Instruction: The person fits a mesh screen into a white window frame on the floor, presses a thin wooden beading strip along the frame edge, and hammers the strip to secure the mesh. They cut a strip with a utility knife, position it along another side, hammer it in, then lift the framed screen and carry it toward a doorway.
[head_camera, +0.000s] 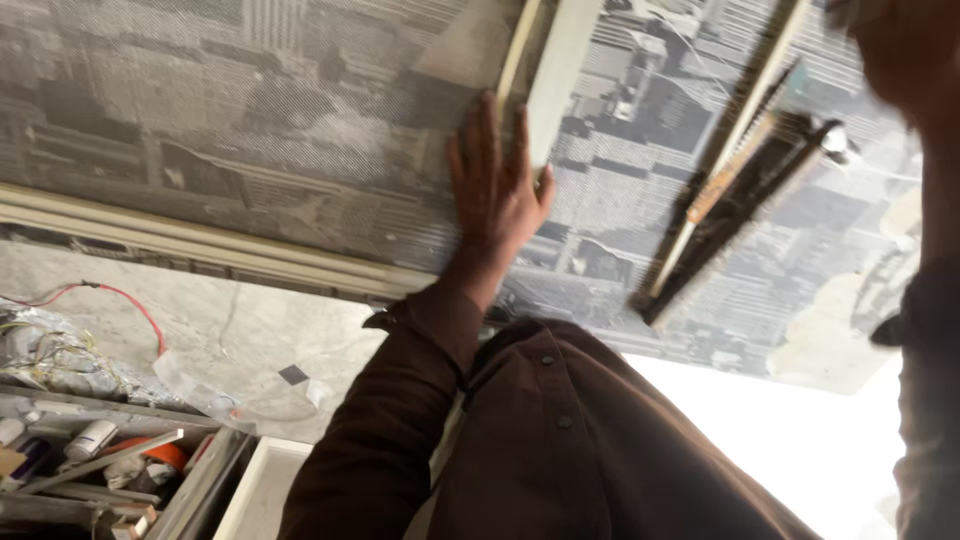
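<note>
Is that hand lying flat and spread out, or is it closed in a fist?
Spread flat. The left hand presses open-palmed on the grey patterned sheet, fingers apart, beside a pale strip.

Left hand (497, 190) flat, fingers spread, sleeved arm extended

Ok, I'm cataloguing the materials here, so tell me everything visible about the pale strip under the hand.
The pale strip is a long, flat, cream-coloured batten, maybe wood or plastic. It lies at a slant on the grey printed sheet and runs out of view at the top. A thinner pale strip lies alongside it. The left hand lies flat, fingers spread, with its fingertips against the strip's lower end.
</note>
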